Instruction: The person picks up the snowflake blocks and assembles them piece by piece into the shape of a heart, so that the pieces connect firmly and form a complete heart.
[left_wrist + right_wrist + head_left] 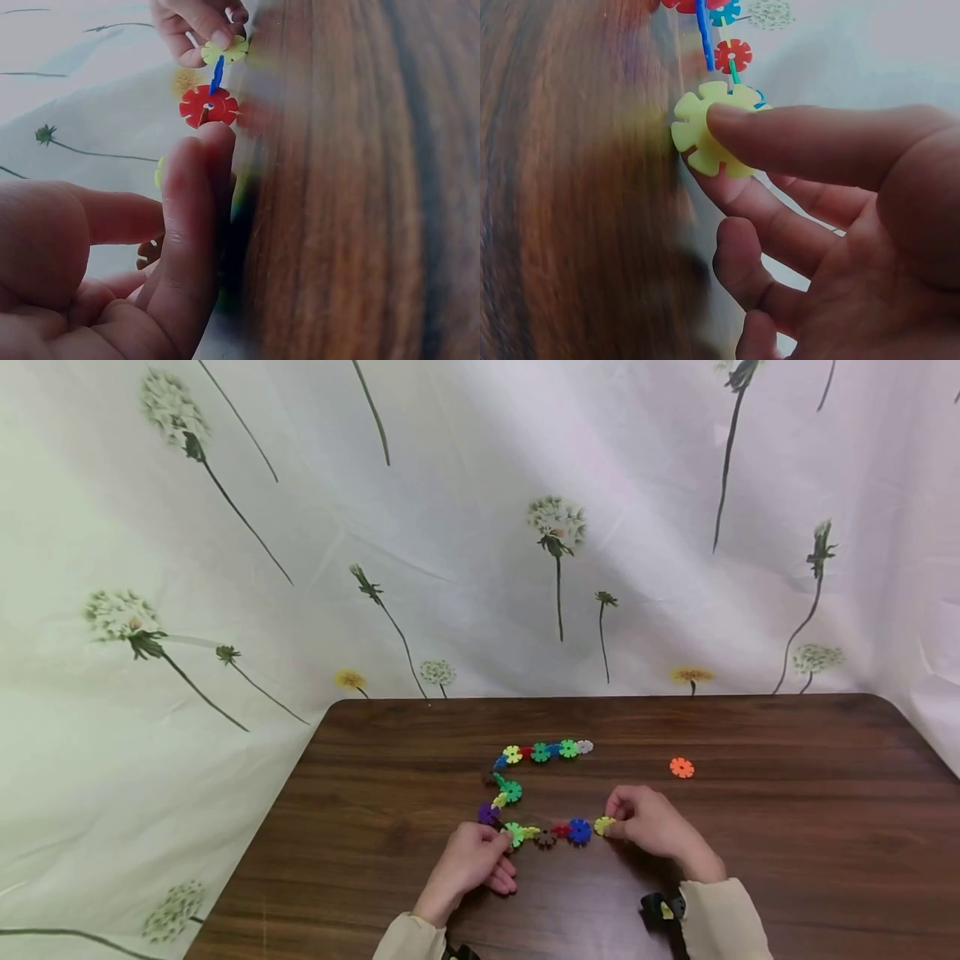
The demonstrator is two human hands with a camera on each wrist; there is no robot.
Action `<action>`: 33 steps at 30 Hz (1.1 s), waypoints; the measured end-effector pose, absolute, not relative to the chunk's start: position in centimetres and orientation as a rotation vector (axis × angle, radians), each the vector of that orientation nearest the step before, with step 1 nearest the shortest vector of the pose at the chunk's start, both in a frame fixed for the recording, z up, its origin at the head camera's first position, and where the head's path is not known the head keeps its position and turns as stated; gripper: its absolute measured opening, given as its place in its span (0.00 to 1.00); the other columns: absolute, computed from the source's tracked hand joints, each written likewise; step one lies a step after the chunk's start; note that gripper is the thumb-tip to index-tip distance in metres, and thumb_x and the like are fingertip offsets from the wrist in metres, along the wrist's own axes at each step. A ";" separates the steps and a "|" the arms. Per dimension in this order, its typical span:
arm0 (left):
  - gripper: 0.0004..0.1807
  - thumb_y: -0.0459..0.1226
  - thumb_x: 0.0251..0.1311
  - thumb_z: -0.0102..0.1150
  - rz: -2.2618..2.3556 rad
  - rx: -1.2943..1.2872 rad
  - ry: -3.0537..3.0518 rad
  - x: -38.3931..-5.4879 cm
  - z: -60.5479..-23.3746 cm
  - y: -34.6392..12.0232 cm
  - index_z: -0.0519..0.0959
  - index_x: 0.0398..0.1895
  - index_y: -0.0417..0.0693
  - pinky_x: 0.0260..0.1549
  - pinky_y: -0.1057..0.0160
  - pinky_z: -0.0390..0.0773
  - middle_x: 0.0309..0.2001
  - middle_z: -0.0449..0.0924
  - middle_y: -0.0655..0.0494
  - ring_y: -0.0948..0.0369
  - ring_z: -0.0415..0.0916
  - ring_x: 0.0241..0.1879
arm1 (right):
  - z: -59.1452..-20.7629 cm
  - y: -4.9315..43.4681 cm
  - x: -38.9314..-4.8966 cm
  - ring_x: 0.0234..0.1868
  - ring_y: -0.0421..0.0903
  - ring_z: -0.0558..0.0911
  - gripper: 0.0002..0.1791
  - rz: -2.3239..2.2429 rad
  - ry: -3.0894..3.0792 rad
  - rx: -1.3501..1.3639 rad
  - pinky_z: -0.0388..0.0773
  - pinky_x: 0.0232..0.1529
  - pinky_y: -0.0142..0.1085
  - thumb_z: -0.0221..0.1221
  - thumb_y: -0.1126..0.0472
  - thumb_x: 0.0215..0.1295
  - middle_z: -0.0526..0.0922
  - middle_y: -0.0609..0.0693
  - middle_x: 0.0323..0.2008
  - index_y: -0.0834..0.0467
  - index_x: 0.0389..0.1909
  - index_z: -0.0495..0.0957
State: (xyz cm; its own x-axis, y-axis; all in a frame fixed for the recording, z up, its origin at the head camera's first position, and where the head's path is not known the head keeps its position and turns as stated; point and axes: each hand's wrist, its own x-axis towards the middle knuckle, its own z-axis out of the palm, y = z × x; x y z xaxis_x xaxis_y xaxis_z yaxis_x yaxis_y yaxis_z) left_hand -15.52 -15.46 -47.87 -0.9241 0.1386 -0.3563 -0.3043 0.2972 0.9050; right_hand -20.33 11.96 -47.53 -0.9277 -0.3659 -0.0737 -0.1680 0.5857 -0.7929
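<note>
A winding chain of slotted plastic snowflake discs in several colours lies on the table, with a dark green disc (541,752) in its far row. My left hand (467,862) pinches a light green disc (513,834) at the near left bend of the chain. Between thumb and fingers my right hand (662,828) holds a yellow disc (699,129) on edge. That disc sits right at the blue disc (579,831) that ends the near row. Beside the blue one is a red disc (208,107). The left fingers hide part of the chain in the left wrist view.
A loose orange disc (682,767) lies farther back on the right of the dark wooden table (810,827). Behind the table hangs a white cloth (465,527) printed with dandelions. A dark strapped device (662,910) sits at the right wrist.
</note>
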 end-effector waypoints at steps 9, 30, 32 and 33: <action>0.15 0.38 0.66 0.54 1.597 -0.127 2.313 -15.6 -47.8 -15.5 0.78 0.31 0.32 0.17 0.61 0.82 0.18 0.82 0.47 0.63 0.80 0.13 | -47.7 11.9 -20.5 0.24 0.43 0.72 0.08 -1.291 2.547 -0.516 0.72 0.24 0.33 0.67 0.65 0.55 0.78 0.47 0.24 0.59 0.28 0.75; 0.13 0.43 0.53 0.70 1.178 0.213 2.903 -15.7 -46.5 -15.8 0.79 0.33 0.46 0.23 0.70 0.72 0.32 0.78 0.56 0.67 0.71 0.23 | -47.9 12.2 -20.5 0.26 0.42 0.72 0.09 -1.294 2.563 -0.518 0.70 0.26 0.31 0.69 0.65 0.53 0.78 0.46 0.24 0.57 0.26 0.76; 0.14 0.42 0.51 0.71 1.069 0.331 2.969 -15.6 -46.2 -15.0 0.80 0.38 0.47 0.30 0.68 0.74 0.38 0.77 0.57 0.66 0.72 0.30 | -47.9 12.2 -20.6 0.26 0.42 0.72 0.08 -1.292 2.564 -0.529 0.69 0.26 0.31 0.68 0.65 0.53 0.78 0.46 0.24 0.57 0.26 0.76; 0.15 0.41 0.50 0.72 1.005 0.390 2.996 -15.6 -46.0 -14.6 0.80 0.40 0.47 0.32 0.66 0.74 0.40 0.76 0.57 0.65 0.71 0.33 | -48.0 12.2 -20.6 0.26 0.42 0.72 0.09 -1.289 2.566 -0.522 0.69 0.26 0.31 0.69 0.65 0.53 0.78 0.46 0.24 0.57 0.26 0.76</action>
State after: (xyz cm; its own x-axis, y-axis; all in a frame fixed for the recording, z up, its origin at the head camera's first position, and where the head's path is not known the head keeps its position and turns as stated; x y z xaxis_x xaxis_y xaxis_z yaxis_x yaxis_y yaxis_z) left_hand -15.56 -14.56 -46.04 -0.9691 0.2170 0.1170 0.2437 0.7709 0.5886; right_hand -20.58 12.19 -47.96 -0.9120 -0.4084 -0.0386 -0.2129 0.5516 -0.8065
